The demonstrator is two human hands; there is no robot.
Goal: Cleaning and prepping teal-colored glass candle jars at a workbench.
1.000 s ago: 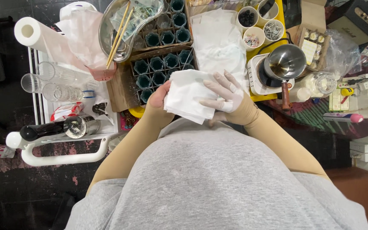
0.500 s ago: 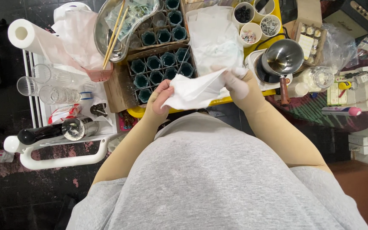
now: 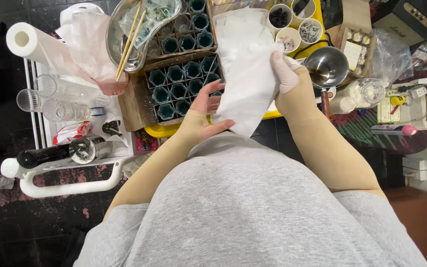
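A white paper sheet (image 3: 247, 81) hangs stretched between both hands above the yellow tray (image 3: 164, 131). My right hand (image 3: 285, 71), in a pale glove, pinches its upper right edge. My left hand (image 3: 207, 110) grips its lower left corner with thumb and fingers. Behind the sheet stands a cardboard box (image 3: 135, 101) holding several small dark teal cups (image 3: 175, 81).
A metal dish (image 3: 117, 34) with chopsticks (image 3: 130, 37) lies at the back left beside a paper towel roll (image 3: 28, 42) and clear glasses (image 3: 50, 96). A steel ladle (image 3: 326, 66), white cups of small items (image 3: 292, 22), a jar (image 3: 364, 91) and a white rail (image 3: 70, 185) surround the tray.
The crumpled sheet has been pulled open: my right hand moved up and away with one edge while my left hand kept the lower corner.
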